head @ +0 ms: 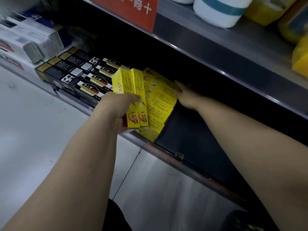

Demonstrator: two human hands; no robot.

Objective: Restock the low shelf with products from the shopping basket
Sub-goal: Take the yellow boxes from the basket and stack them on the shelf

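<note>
My left hand [115,107] grips two long yellow boxes [131,87] side by side, held just above the front of the low shelf [188,135]. Behind them a stack of the same yellow boxes [160,104] lies flat on the shelf. My right hand [186,95] reaches into the shelf with its fingers straight, pressing against the right edge of that stack. The shopping basket is out of view.
Black boxes with gold labels [80,75] fill the low shelf left of the yellow ones, and white boxes [28,42] lie further left. The shelf above [233,52] carries white and yellow jugs and a red sign [131,10]. Dark bare shelf extends to the right.
</note>
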